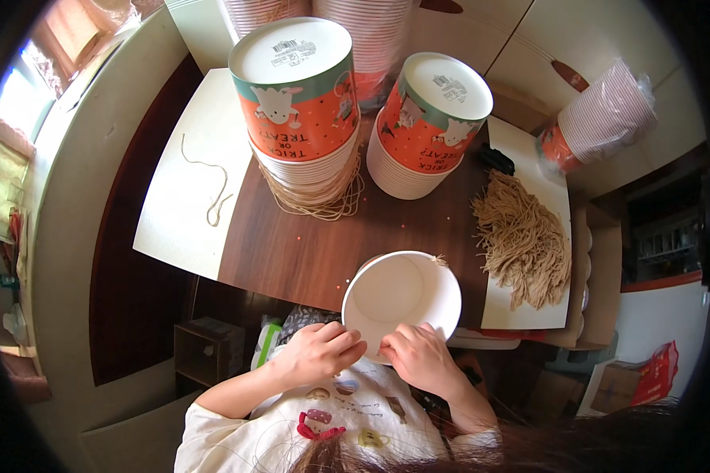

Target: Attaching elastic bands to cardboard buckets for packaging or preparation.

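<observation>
A white paper bucket [394,293] stands tilted toward me at the table's near edge, its open mouth facing up. A small knot of tan string [440,260] sits at its far right rim. Both hands are at the near rim, fingers curled close together. My left hand [323,349] is closed just left of the rim's near side. My right hand [420,355] is closed against the rim, fingertips bent inward. Whatever the fingers pinch is hidden or too small to name. A loose bundle of tan strings [525,240] lies on the right of the table.
Two upside-down stacks of orange and green buckets, a left stack [300,118] with strings looped round its base and a right stack [430,118], stand at the back. A single string [221,185] lies at left. Wrapped bucket stacks [603,114] and a cardboard box [599,272] border the table.
</observation>
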`<state>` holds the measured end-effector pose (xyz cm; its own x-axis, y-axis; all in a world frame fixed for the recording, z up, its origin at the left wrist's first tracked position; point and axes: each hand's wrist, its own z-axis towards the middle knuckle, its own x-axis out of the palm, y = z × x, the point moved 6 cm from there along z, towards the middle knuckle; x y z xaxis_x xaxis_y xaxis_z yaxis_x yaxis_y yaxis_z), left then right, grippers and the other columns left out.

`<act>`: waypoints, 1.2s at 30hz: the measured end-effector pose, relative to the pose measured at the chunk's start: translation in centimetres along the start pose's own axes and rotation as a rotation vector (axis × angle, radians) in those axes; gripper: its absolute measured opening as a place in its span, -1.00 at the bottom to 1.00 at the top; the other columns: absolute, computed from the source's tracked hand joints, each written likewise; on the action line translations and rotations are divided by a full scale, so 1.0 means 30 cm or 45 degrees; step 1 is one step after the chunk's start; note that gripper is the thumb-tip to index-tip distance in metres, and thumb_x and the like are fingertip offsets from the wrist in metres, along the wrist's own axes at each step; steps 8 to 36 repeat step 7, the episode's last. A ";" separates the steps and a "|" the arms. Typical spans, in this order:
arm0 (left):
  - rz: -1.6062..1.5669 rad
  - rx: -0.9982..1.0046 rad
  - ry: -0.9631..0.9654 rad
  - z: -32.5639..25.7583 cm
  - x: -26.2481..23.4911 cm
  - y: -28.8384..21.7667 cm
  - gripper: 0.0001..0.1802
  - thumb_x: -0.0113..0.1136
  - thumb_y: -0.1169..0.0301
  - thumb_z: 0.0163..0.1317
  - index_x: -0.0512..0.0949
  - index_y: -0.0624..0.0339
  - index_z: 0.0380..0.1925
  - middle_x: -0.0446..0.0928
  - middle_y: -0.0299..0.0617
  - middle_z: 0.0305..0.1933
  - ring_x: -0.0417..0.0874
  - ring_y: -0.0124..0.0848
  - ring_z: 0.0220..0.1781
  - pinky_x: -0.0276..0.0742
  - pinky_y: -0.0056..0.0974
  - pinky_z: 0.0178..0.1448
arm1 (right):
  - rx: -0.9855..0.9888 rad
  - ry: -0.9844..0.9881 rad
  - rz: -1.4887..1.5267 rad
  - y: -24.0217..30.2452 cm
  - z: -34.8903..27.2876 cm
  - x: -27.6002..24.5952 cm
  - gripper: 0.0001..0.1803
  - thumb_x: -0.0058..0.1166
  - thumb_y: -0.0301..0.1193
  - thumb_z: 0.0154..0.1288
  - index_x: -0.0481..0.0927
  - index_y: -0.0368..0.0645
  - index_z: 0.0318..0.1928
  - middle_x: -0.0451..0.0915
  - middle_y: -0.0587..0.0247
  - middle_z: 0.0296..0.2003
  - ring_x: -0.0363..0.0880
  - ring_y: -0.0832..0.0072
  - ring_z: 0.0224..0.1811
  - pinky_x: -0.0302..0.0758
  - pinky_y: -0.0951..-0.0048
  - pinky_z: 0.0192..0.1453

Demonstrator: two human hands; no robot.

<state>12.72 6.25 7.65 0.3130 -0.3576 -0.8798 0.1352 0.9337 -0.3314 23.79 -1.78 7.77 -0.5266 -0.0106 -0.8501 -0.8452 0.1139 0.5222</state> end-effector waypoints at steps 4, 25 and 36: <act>-0.001 0.001 0.000 0.001 -0.002 0.000 -0.65 0.16 0.40 -0.20 0.59 0.03 -0.28 0.41 -0.36 -0.27 0.46 -0.50 -0.34 0.47 -0.43 -0.34 | 0.025 -0.003 0.007 -0.003 -0.002 0.002 -0.89 0.06 -0.36 0.14 0.46 -0.10 -0.40 0.43 0.31 -0.47 0.50 0.43 -0.37 0.28 0.39 -0.22; -0.022 0.010 0.021 -0.001 0.001 -0.001 -0.64 0.10 0.40 -0.19 0.54 0.11 -0.26 0.38 -0.33 -0.25 0.44 -0.47 -0.29 0.50 -0.41 -0.30 | 0.032 -0.004 0.020 -0.007 -0.001 0.008 -0.90 0.07 -0.37 0.13 0.47 -0.09 -0.39 0.44 0.30 -0.47 0.51 0.42 -0.36 0.29 0.38 -0.21; -0.022 0.010 0.021 -0.001 0.001 -0.001 -0.64 0.10 0.40 -0.19 0.54 0.11 -0.26 0.38 -0.33 -0.25 0.44 -0.47 -0.29 0.50 -0.41 -0.30 | 0.032 -0.004 0.020 -0.007 -0.001 0.008 -0.90 0.07 -0.37 0.13 0.47 -0.09 -0.39 0.44 0.30 -0.47 0.51 0.42 -0.36 0.29 0.38 -0.21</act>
